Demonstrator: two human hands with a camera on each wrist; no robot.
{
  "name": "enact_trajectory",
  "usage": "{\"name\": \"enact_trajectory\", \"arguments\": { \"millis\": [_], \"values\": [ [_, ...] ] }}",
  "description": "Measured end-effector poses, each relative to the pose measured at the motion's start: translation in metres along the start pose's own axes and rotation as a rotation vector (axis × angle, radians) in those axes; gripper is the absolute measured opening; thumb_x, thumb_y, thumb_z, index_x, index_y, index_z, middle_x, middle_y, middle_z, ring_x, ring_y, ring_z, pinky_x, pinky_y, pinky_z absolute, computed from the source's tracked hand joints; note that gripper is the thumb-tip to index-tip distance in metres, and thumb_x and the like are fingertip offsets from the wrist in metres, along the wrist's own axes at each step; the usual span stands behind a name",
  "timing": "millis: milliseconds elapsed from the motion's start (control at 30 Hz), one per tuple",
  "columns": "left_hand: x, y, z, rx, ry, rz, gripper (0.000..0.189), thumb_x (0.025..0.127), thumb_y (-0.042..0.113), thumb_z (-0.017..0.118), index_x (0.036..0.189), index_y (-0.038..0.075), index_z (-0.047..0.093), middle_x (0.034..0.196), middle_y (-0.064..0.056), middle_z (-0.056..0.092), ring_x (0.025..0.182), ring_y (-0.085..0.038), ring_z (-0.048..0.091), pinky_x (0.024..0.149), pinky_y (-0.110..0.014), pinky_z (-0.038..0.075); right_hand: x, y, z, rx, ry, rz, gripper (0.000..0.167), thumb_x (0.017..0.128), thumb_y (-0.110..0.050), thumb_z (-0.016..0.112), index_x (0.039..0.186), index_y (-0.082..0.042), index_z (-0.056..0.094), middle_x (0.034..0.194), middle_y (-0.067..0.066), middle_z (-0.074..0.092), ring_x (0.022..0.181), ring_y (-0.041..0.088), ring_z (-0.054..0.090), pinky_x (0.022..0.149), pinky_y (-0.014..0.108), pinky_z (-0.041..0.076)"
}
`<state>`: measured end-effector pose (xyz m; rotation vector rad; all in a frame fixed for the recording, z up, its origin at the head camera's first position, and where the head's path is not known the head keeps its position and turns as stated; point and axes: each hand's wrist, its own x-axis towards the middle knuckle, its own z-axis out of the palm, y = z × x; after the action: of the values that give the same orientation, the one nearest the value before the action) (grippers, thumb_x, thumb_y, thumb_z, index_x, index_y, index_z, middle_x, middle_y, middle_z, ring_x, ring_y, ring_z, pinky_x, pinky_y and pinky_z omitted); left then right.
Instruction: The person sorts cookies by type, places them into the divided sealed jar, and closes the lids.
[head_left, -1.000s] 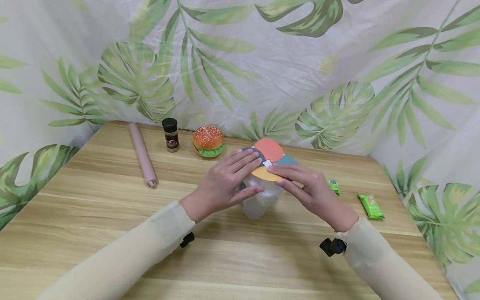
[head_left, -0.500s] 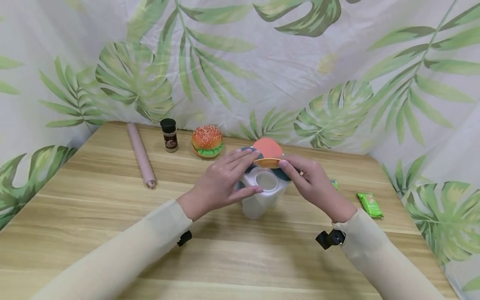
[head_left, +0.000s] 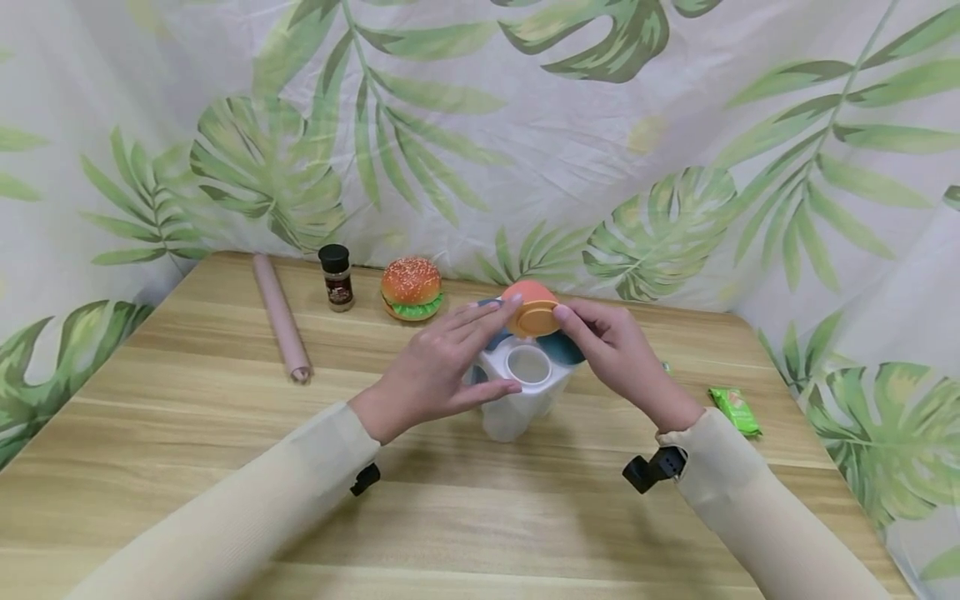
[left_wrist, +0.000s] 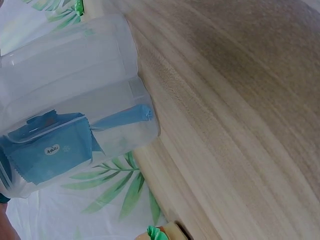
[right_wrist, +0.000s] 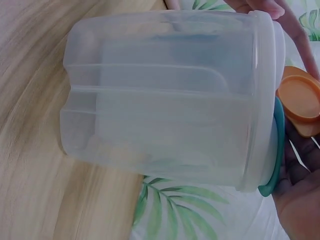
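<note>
A translucent plastic storage canister [head_left: 506,421] stands upright on the table between both hands, its top divided into coloured flip caps. My right hand [head_left: 618,350] pinches the edge of the orange cap [head_left: 537,319], which is tipped up with its ringed underside showing. A round opening [head_left: 529,365] lies uncovered in front of it. The coral cap [head_left: 527,289] and teal cap [head_left: 561,348] lie flat. With straight fingers and thumb spread, my left hand [head_left: 438,367] rests on the left of the lid, partly covering a dark blue cap. Through the wall, the left wrist view shows blue packets [left_wrist: 52,150] inside.
Along the table's back stand a toy hamburger [head_left: 412,289] and a black-capped spice jar [head_left: 337,279]. A rolled pink mat [head_left: 281,321] lies at the left. A green packet [head_left: 736,412] lies at the right, and a leaf-print cloth [head_left: 450,125] hangs behind.
The orange cap has swung from flat up and back in my right hand's pinch, exposing the round opening. My left hand has stayed on the lid.
</note>
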<state>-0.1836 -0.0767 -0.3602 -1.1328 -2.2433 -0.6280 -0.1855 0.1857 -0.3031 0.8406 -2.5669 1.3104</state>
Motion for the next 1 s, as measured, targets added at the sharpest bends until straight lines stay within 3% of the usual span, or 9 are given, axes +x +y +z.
{"name": "enact_trajectory", "arguments": {
  "millis": [400, 567, 667, 767, 867, 967, 1000],
  "values": [
    [0.003, -0.001, -0.001, -0.015, 0.010, 0.018, 0.081, 0.101, 0.067, 0.055, 0.164, 0.019, 0.038, 0.161, -0.002, 0.053, 0.145, -0.025, 0.056, 0.122, -0.046, 0.045, -0.001, -0.003, -0.002, 0.033, -0.028, 0.016, 0.029, 0.110, -0.019, 0.055, 0.121, -0.003, 0.076, 0.109, 0.013, 0.078, 0.084, 0.011, 0.066, 0.075, 0.019, 0.054],
    [0.004, -0.001, -0.001, -0.007, 0.013, 0.024, 0.081, 0.101, 0.067, 0.054, 0.164, 0.019, 0.038, 0.157, -0.004, 0.057, 0.144, -0.026, 0.057, 0.122, -0.045, 0.045, -0.005, 0.002, -0.010, 0.081, -0.048, 0.023, 0.032, 0.112, -0.020, 0.052, 0.130, -0.001, 0.070, 0.123, 0.017, 0.074, 0.099, 0.005, 0.068, 0.086, 0.016, 0.056],
    [0.005, 0.000, -0.002, 0.000, 0.013, 0.022, 0.081, 0.101, 0.068, 0.052, 0.164, 0.018, 0.039, 0.155, -0.005, 0.058, 0.144, -0.026, 0.057, 0.122, -0.045, 0.045, -0.007, 0.008, -0.019, 0.129, -0.006, -0.002, 0.034, 0.113, -0.017, 0.048, 0.130, 0.005, 0.067, 0.125, 0.018, 0.072, 0.109, 0.006, 0.069, 0.092, 0.020, 0.059],
    [0.005, 0.000, -0.002, 0.006, 0.015, 0.017, 0.080, 0.102, 0.069, 0.051, 0.163, 0.018, 0.040, 0.155, -0.005, 0.059, 0.144, -0.025, 0.057, 0.122, -0.045, 0.045, -0.010, 0.020, -0.030, 0.164, 0.080, 0.010, 0.035, 0.113, -0.015, 0.045, 0.127, 0.010, 0.065, 0.119, 0.005, 0.075, 0.110, 0.008, 0.070, 0.092, 0.022, 0.061],
    [0.004, 0.000, -0.002, 0.011, 0.020, 0.015, 0.079, 0.101, 0.068, 0.052, 0.162, 0.018, 0.041, 0.153, -0.006, 0.060, 0.142, -0.026, 0.058, 0.121, -0.046, 0.046, -0.016, 0.040, -0.042, 0.124, 0.143, 0.084, 0.035, 0.113, -0.018, 0.048, 0.125, 0.009, 0.066, 0.112, -0.009, 0.073, 0.106, 0.003, 0.070, 0.088, 0.017, 0.060],
    [0.004, 0.000, -0.002, 0.012, 0.021, 0.013, 0.079, 0.101, 0.066, 0.056, 0.162, 0.018, 0.042, 0.153, -0.005, 0.061, 0.141, -0.026, 0.060, 0.120, -0.047, 0.047, -0.025, 0.063, -0.053, -0.030, 0.127, 0.184, 0.034, 0.112, -0.021, 0.052, 0.127, 0.005, 0.067, 0.114, 0.000, 0.074, 0.105, 0.005, 0.070, 0.085, 0.012, 0.057],
    [0.004, 0.000, -0.002, 0.013, 0.020, 0.013, 0.078, 0.101, 0.065, 0.057, 0.162, 0.018, 0.043, 0.153, -0.004, 0.061, 0.140, -0.026, 0.060, 0.120, -0.047, 0.047, -0.028, 0.070, -0.056, -0.092, 0.100, 0.221, 0.033, 0.111, -0.021, 0.053, 0.128, 0.004, 0.067, 0.117, 0.007, 0.074, 0.107, 0.010, 0.071, 0.088, 0.017, 0.059]
  ]
}}
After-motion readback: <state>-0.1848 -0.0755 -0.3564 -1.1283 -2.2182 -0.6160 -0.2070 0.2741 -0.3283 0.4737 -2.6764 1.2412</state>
